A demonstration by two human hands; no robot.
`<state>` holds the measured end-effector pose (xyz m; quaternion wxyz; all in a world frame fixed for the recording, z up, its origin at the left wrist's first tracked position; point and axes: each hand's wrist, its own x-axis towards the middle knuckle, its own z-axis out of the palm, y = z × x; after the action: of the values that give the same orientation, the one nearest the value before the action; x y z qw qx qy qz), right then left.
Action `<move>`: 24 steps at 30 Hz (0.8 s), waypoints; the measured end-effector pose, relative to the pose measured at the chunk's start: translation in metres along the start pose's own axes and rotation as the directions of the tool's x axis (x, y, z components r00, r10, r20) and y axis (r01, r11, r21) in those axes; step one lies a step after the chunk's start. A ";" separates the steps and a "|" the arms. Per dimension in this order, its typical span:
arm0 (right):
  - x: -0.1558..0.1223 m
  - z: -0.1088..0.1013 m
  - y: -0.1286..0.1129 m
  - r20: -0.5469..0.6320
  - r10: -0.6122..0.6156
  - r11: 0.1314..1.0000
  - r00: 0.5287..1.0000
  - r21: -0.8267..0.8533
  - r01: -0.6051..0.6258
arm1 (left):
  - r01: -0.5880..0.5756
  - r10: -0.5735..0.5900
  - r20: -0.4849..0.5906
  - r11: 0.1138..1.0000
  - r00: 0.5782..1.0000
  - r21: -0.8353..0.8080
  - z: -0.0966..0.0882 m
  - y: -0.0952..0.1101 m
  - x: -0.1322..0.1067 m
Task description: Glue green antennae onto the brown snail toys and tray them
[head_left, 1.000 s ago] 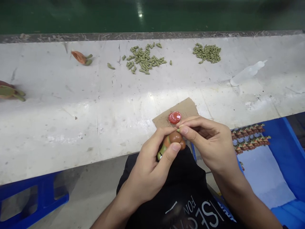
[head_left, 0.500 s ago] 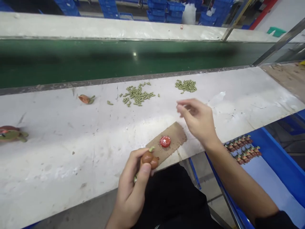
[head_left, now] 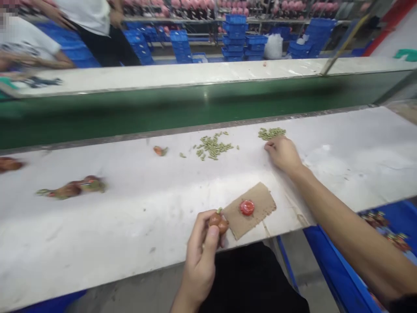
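Observation:
My left hand [head_left: 202, 250] is closed around a small brown figurine [head_left: 218, 222] with rounded lobes and a green piece sticking up on top. The figurine is at the table's front edge, beside a piece of brown cardboard [head_left: 262, 201]. A glossy red round lump [head_left: 246, 208] sits on that cardboard. Out to the right, my right hand [head_left: 284, 153] has its fingertips pinched together at the near edge of a small pile of green pieces [head_left: 272, 132]. Whatever is between those fingertips is hidden. Left of it lies a wider scatter of green pieces [head_left: 213, 148].
A small orange and green part [head_left: 159, 151] and blurred brown-green figurines [head_left: 73, 190] lie on the left of the white table [head_left: 130, 234]. A blue bin [head_left: 335, 265] with rows of figurines stands at lower right. Beyond the green belt [head_left: 163, 111], people are at another table.
My right hand has reached forward to the small green pile, its fingers closing into a pinch. My left hand still holds the figurine. The view has swung up and left, showing people and more figurines.

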<state>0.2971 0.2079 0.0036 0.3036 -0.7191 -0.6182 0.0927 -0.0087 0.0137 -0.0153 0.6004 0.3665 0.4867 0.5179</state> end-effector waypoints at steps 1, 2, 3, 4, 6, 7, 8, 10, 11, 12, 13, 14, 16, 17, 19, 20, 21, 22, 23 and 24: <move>-0.007 -0.004 -0.005 -0.011 -0.002 1.000 1.000 0.029 0.003 | 0.013 -0.012 0.019 1.000 1.000 -0.009 -0.001 0.001 -0.001; -0.018 -0.007 -0.011 -0.021 -0.008 0.998 1.000 0.062 0.009 | 0.024 -0.024 0.037 1.000 0.999 -0.016 -0.003 0.002 -0.002; -0.031 -0.011 -0.018 -0.025 -0.016 0.995 1.000 0.102 0.019 | 0.034 -0.033 0.047 0.999 0.998 -0.016 -0.003 0.004 -0.003; -0.048 -0.016 -0.025 -0.013 -0.033 0.988 0.999 0.148 0.034 | 0.040 -0.039 0.045 0.999 0.998 -0.011 -0.003 0.006 -0.005; -0.088 -0.024 -0.043 0.063 -0.109 0.948 0.992 0.306 0.084 | 0.034 -0.034 0.013 0.999 0.999 0.004 0.000 0.012 -0.008; -0.108 -0.029 -0.053 0.136 -0.168 0.910 0.976 0.401 0.100 | 0.025 -0.025 -0.001 1.000 1.000 0.005 0.003 0.014 -0.010; -0.128 -0.033 -0.063 0.212 -0.225 0.871 0.951 0.481 0.099 | 0.019 -0.019 -0.004 1.000 1.000 -0.003 0.007 0.017 -0.011; -0.158 -0.039 -0.082 0.339 -0.303 0.811 0.890 0.583 0.054 | 0.014 -0.013 0.031 0.999 0.999 -0.038 0.013 0.021 -0.013; -0.169 -0.040 -0.089 0.372 -0.326 0.792 0.869 0.610 0.036 | 0.018 -0.015 0.060 0.998 0.998 -0.053 0.016 0.022 -0.013; -0.176 -0.041 -0.093 0.389 -0.334 0.781 0.859 0.624 0.021 | 0.028 -0.023 0.086 0.998 0.996 -0.062 0.018 0.022 -0.013; -0.182 -0.041 -0.096 0.396 -0.332 0.774 0.856 0.633 0.008 | 0.043 -0.036 0.102 0.997 0.994 -0.063 0.019 0.023 -0.013; -0.186 -0.040 -0.096 0.393 -0.318 0.767 0.863 0.641 -0.010 | 0.056 -0.049 0.104 0.997 0.993 -0.057 0.019 0.022 -0.013; -0.193 -0.036 -0.092 0.392 -0.261 0.737 0.882 0.671 -0.080 | 0.068 -0.066 0.081 0.997 0.995 -0.028 0.019 0.020 -0.015; -0.197 -0.033 -0.090 0.403 -0.218 0.703 0.889 0.697 -0.144 | 0.067 -0.066 0.069 0.998 0.995 -0.018 0.019 0.019 -0.016; -0.207 -0.026 -0.086 0.440 -0.113 0.573 0.891 0.761 -0.303 | 0.045 -0.044 0.055 0.999 0.998 -0.026 0.021 0.016 -0.018; -0.212 -0.024 -0.085 0.470 -0.060 0.487 0.880 0.784 -0.386 | 0.030 -0.028 0.048 0.999 0.998 -0.044 0.023 0.015 -0.019; -0.216 -0.021 -0.085 0.502 -0.013 0.404 0.865 0.794 -0.455 | 0.011 -0.008 0.043 0.998 0.999 -0.068 0.026 0.013 -0.020; -0.220 -0.020 -0.085 0.518 0.021 0.338 0.855 0.801 -0.494 | -0.008 0.011 0.039 0.996 0.999 -0.089 0.029 0.011 -0.021; -0.223 -0.018 -0.086 0.515 0.041 0.298 0.856 0.811 -0.503 | -0.023 0.028 0.040 0.994 0.999 -0.103 0.032 0.009 -0.021; -0.226 -0.017 -0.087 0.497 0.050 0.282 0.866 0.825 -0.490 | -0.031 0.037 0.048 0.994 0.998 -0.108 0.035 0.007 -0.022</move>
<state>0.1845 -0.0065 0.0107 0.5137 -0.4744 -0.3606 0.6172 0.0232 -0.0038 0.0052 0.6223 0.3550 0.4367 0.5442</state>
